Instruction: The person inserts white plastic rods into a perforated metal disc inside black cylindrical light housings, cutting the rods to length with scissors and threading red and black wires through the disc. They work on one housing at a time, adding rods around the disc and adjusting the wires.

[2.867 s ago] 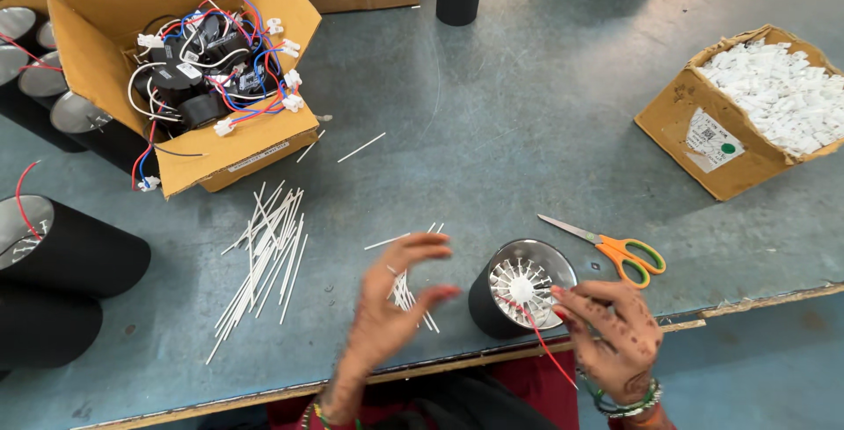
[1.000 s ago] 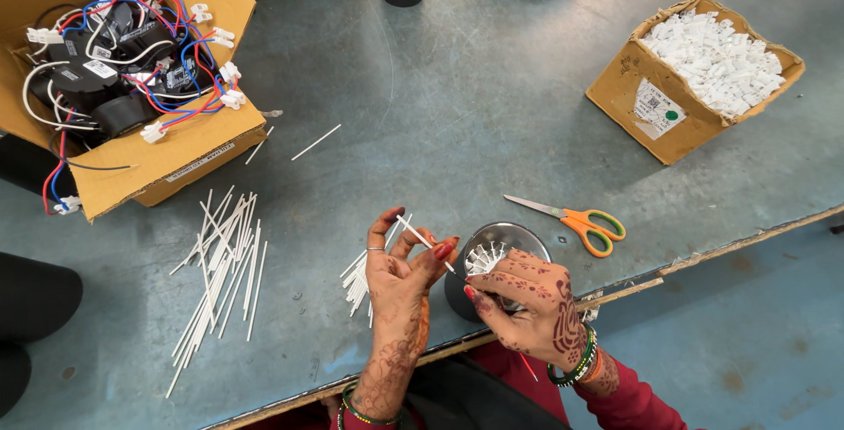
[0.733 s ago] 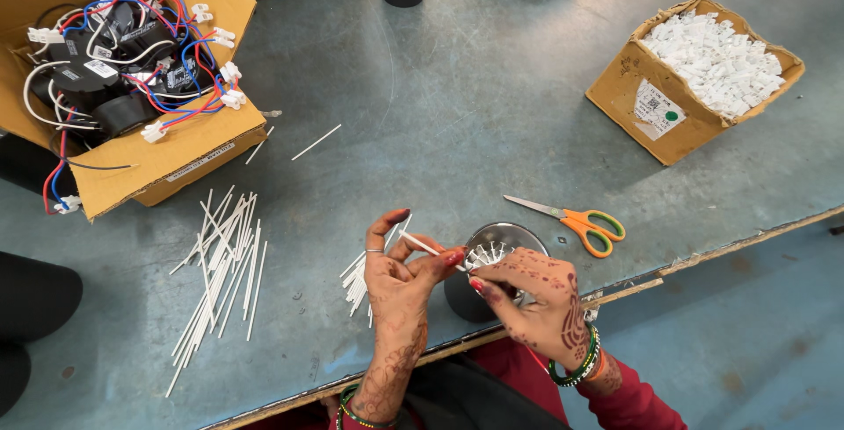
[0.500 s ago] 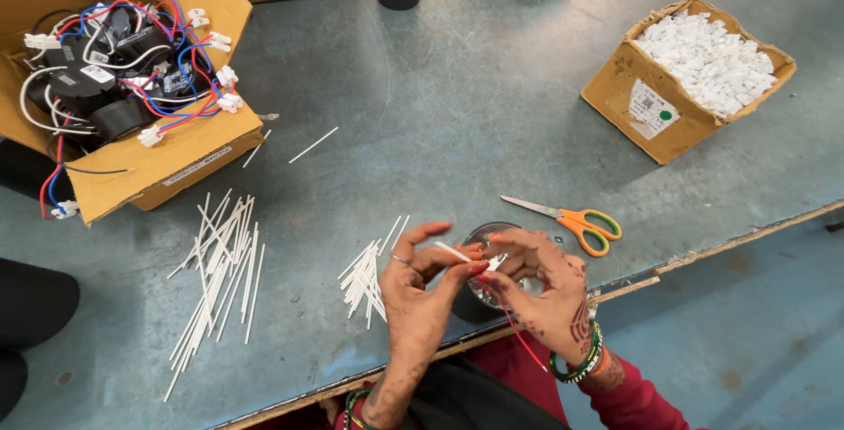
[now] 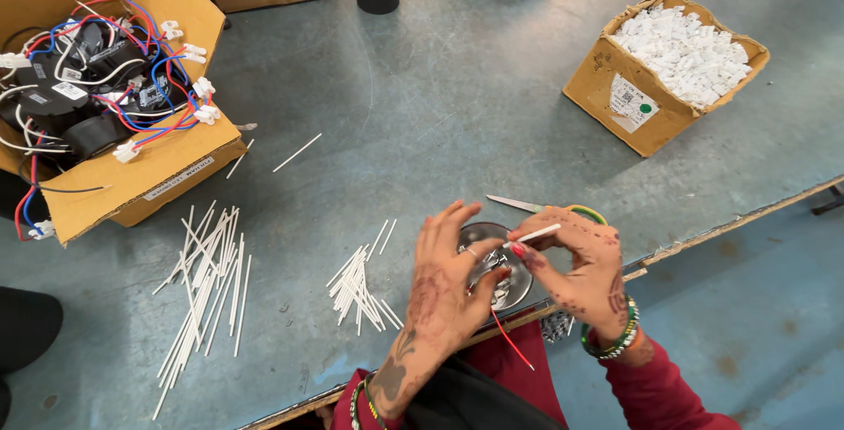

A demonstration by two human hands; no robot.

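Lower centre: my right hand [image 5: 585, 267] fingers pinch a white sleeve tube [image 5: 533, 235] over the round motor [image 5: 495, 265]; my left hand [image 5: 448, 285] cups it, half-hiding it. Scissors [image 5: 527, 207] behind; loose tubes [image 5: 359, 287] left on bench [image 5: 440, 105].

1 head camera, looking steeply down — close over hands [image 5: 519, 280], table [image 5: 457, 105]

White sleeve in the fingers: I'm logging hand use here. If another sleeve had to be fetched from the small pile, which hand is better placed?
Probably the left hand: it is beside the small pile, while the right hand pinches the white sleeve.
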